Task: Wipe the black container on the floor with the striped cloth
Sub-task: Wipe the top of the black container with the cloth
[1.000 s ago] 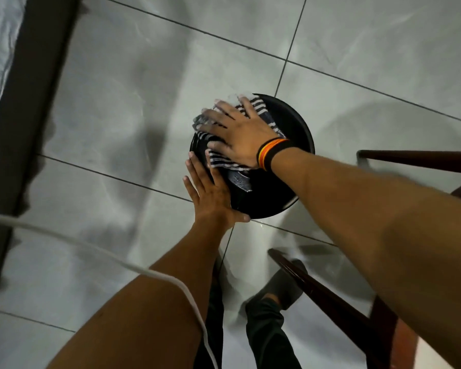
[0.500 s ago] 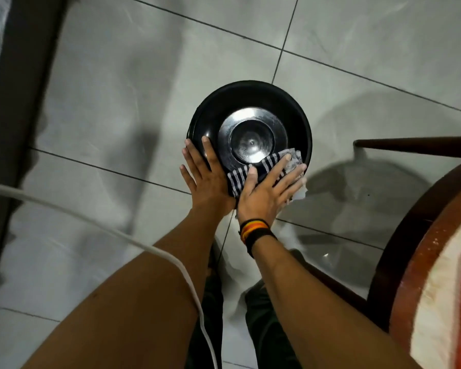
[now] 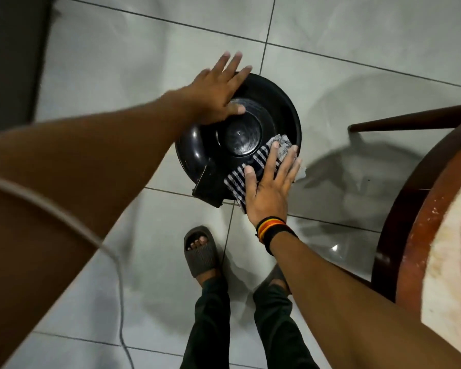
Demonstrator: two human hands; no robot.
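I am seeing one grey tiled floor (image 3: 96,75) carrying one round glossy black plastic container (image 3: 250,134), which is sitting upside down, so I cannot tell what it is holding. One dark wooden chair (image 3: 410,198) is standing just right of it. My left hand (image 3: 216,95) is lying flat and open on its far left rim. My right hand (image 3: 270,187), fingers spread, is pressing one blue-and-white striped cloth (image 3: 253,169) against its near right side.
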